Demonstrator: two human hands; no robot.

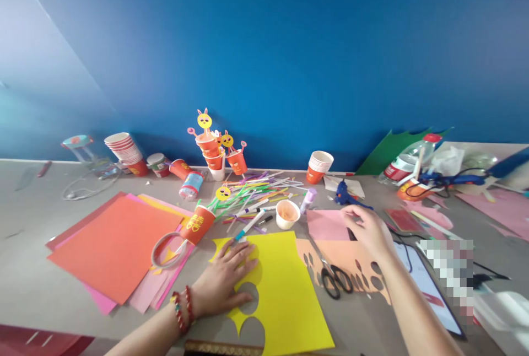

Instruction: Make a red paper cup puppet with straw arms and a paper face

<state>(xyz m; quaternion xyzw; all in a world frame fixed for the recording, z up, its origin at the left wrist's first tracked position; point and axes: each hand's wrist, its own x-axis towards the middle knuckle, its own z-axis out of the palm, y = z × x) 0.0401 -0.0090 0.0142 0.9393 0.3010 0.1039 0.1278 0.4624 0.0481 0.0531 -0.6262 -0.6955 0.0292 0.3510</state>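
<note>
My left hand (226,279) lies flat with its fingers stretched over a yellow sheet of paper (285,295), which has round cut-outs along its left side. My right hand (367,229) is at the upper right corner of a pink sheet (324,224), fingers bent and thumb close to the index finger. A small dark thing shows beneath it, and what the fingertips pinch, if anything, is hidden. Black-handled scissors (332,279) lie across a peach sheet (359,251) with several holes. A blue-capped marker (250,225) lies just beyond my left fingertips.
Coloured sheets (119,246) are piled at the left beside a tape roll (168,250) and a tipped red cup (199,224). Straws (248,193), a white cup (287,214), a glue stick (308,200) and a blue glue gun (346,195) lie farther back. A tablet (427,284) is at right.
</note>
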